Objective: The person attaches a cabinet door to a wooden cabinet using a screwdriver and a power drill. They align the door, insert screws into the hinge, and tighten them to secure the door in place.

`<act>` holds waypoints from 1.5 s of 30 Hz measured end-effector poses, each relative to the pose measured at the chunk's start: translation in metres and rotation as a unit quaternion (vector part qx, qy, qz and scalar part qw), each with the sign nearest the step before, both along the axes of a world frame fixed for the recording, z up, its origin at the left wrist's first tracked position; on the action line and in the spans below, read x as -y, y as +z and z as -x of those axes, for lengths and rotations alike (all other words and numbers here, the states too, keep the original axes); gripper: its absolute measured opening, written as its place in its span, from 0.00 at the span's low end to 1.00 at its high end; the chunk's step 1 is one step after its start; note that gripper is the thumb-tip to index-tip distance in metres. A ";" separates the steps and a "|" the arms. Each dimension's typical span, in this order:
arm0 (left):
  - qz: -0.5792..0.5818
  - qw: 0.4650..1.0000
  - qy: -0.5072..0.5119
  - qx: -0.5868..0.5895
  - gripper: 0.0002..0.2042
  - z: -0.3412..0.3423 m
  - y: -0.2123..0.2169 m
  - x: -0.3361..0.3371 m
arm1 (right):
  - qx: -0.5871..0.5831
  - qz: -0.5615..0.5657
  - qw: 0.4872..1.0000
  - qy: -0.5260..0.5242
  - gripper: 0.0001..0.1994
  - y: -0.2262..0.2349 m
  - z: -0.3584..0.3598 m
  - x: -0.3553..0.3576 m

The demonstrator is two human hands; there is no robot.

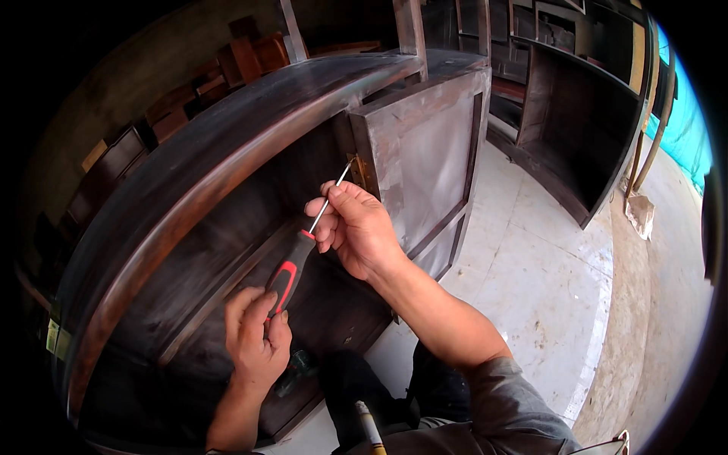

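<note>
My left hand [258,334] is closed around the handle of a screwdriver [287,284], which is black with red trim. Higher up, the fingers of my right hand [356,227] pinch its thin metal shaft. The tip points up at a brass-coloured hinge [359,171] on the inner edge of a cabinet door [436,152]; whether it sits in a screw head is too small to tell. That door stands swung out from a dark brown wooden cabinet [220,182] with a curved-looking front edge.
A dark object [297,371], partly hidden, lies low in the cabinet near my left wrist. Another dark cabinet [580,125] with open compartments stands at the far right on the pale floor [531,288]. Wooden pieces [246,61] are piled behind. A cigarette [370,426] shows at the lower edge.
</note>
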State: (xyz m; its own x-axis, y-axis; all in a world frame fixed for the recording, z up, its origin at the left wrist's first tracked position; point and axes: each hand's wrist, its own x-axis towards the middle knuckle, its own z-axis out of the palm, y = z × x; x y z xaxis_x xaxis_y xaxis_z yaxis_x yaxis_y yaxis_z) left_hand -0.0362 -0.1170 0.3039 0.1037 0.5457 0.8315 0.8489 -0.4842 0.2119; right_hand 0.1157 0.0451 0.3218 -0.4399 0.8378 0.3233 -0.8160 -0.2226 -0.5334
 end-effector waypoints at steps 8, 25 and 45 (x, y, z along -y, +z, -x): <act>-0.014 0.999 0.004 -0.033 0.17 0.004 -0.002 -0.002 | 0.005 -0.002 1.000 0.003 0.08 -0.003 0.000 -0.002; -0.035 0.996 0.017 -0.086 0.17 0.008 -0.001 -0.003 | -0.001 -0.008 1.000 0.004 0.08 -0.003 -0.001 -0.001; -0.040 0.993 0.064 -0.085 0.17 0.013 0.011 -0.002 | -0.049 0.036 0.998 0.021 0.10 -0.002 0.006 -0.003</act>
